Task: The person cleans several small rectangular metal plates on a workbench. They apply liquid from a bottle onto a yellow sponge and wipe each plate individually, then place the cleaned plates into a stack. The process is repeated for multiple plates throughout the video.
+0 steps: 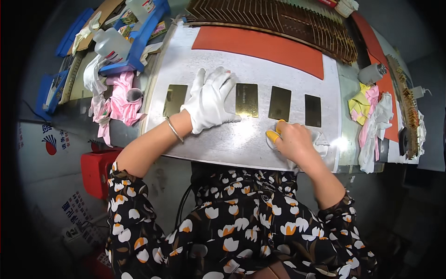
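Observation:
My left hand (211, 100), in a white glove, lies flat with its fingers spread on the pale work surface (209, 149). It rests between a dark gold card (175, 100) at the left and a printed gold card (247, 100); whatever is under the palm is hidden. Farther right lie a third dark card (279, 103) and a fourth card at the row's end (312, 110). My right hand (296, 140), bare except for yellow finger cots on two fingertips, is closed on a whitish cloth (320, 143) just in front of the third card.
An orange-red mat (255, 51) lies behind the cards, with a brown slotted rack (274, 23) beyond. At left are a blue bin (148, 32), a plastic bottle (112, 45) and pink cloths (124, 97). Another bottle (371, 73) and yellow cloth (360, 104) are at right.

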Tool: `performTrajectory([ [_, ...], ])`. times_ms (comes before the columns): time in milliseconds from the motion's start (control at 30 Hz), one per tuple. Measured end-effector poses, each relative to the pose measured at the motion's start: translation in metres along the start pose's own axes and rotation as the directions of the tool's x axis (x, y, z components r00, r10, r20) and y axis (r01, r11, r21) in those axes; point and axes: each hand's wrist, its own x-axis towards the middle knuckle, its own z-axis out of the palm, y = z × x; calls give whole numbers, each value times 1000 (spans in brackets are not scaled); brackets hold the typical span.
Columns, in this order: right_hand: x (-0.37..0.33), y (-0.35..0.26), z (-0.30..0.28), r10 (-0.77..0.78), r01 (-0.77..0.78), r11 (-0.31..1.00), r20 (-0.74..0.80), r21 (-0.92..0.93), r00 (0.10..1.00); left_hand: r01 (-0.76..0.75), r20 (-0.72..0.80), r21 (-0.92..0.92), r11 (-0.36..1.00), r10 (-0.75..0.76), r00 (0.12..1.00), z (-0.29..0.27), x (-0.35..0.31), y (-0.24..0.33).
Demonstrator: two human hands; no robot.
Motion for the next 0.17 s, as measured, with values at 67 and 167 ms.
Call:
performTrajectory([
  [67,12,-14,-19,-24,24,1000,13,-20,1000,26,-20,20,999,-25,999,1,-8,-1],
  [167,65,-22,-12,-83,89,994,-98,57,992,52,9,75,996,-53,999,6,-9,2],
])
